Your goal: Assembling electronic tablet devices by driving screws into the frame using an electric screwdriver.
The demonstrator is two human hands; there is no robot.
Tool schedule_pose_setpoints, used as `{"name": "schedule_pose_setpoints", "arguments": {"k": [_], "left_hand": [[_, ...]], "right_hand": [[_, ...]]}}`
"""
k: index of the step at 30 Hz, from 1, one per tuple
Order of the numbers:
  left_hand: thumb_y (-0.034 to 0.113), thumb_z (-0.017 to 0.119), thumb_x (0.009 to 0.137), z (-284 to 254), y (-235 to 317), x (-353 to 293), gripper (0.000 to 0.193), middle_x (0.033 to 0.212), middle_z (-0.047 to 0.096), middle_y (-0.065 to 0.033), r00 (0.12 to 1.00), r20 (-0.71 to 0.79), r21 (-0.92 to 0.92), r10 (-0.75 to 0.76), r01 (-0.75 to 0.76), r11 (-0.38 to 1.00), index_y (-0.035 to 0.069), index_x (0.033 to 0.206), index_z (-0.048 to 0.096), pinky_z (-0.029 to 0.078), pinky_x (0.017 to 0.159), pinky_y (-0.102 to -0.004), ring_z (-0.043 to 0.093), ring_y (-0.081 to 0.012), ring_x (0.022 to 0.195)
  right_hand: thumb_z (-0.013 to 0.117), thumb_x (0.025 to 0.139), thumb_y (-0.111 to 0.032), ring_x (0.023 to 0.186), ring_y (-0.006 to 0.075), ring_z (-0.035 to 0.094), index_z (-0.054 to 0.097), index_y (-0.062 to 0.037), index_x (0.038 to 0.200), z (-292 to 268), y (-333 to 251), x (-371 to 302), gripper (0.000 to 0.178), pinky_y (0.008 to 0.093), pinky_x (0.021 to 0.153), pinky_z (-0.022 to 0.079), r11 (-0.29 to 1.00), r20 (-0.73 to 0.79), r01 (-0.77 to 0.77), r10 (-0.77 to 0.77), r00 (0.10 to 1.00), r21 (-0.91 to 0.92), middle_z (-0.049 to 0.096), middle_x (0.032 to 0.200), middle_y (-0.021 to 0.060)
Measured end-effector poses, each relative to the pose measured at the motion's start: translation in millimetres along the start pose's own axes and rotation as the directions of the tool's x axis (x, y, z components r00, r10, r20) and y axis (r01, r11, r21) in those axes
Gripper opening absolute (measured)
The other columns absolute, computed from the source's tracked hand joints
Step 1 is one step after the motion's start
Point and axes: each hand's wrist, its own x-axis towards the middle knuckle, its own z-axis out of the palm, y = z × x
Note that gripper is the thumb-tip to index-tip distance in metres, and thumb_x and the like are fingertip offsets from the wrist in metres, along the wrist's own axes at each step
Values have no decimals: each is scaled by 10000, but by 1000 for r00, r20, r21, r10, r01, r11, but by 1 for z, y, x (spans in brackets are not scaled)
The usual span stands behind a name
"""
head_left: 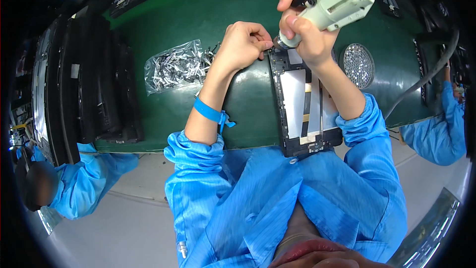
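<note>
My right hand [310, 39] grips a pale green power screwdriver [337, 4], with a ribbed grey hose at its back end. The driver's nose points down at the far left corner of an opened tablet-like device [292, 101] with silver panels and flat cables. Close beside that nose, my left hand [244, 44] has thumb and forefinger pinched together at the device's corner. Whatever those fingertips hold, if anything, is too small to make out. A blue strap circles my left wrist.
Left of my left hand lies a clear plastic bag [173, 67] of small metal parts, some spilling out. A round dish [358, 65] of small shiny pieces sits right of the device. Black panels [84, 84] stand stacked at the left. A grey cable [431, 74] curves down the right; co-workers sit either side.
</note>
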Motion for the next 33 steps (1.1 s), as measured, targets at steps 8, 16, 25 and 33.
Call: {"name": "schedule_pose_setpoints", "arguments": {"k": [8, 16, 25, 33], "left_hand": [[0, 703, 731, -2, 3, -1, 57, 654, 654, -106, 999, -8, 138, 54, -52, 989, -33, 774, 687, 482, 578, -305, 616, -160, 606], [11, 693, 717, -7, 8, 0, 63, 667, 665, -126, 997, -7, 186, 79, -76, 980, -28, 765, 689, 497, 602, -319, 636, -193, 614], [21, 692, 714, -6, 6, -1, 69, 670, 669, -131, 997, -8, 187, 73, -71, 980, -26, 764, 688, 502, 607, -323, 649, -202, 622], [-14, 679, 796, -10, -5, 2, 40, 688, 682, -110, 994, 82, 20, 67, -69, 997, -45, 820, 688, 512, 621, -290, 667, -152, 667]], "right_hand": [[505, 775, 45, 532, 98, 486, 409, 54, 1298, 5, 11, -6, 532, 245, 498, 441, 1000, 11, 7, -7, 1000, 22, 589, 935, 175], [554, 782, -1, 537, 92, 507, 428, 73, 1272, 5, 14, -4, 512, 233, 495, 440, 999, -24, 13, -12, 1000, 47, 611, 909, 162], [557, 784, -11, 541, 93, 502, 424, 71, 1272, 4, 15, -6, 513, 231, 496, 436, 998, -4, 6, -5, 1000, 58, 605, 916, 156], [492, 782, 57, 527, 111, 467, 391, 5, 1324, -1, 15, -7, 554, 245, 504, 436, 1000, 98, 23, -24, 995, 19, 546, 963, 178]]}}
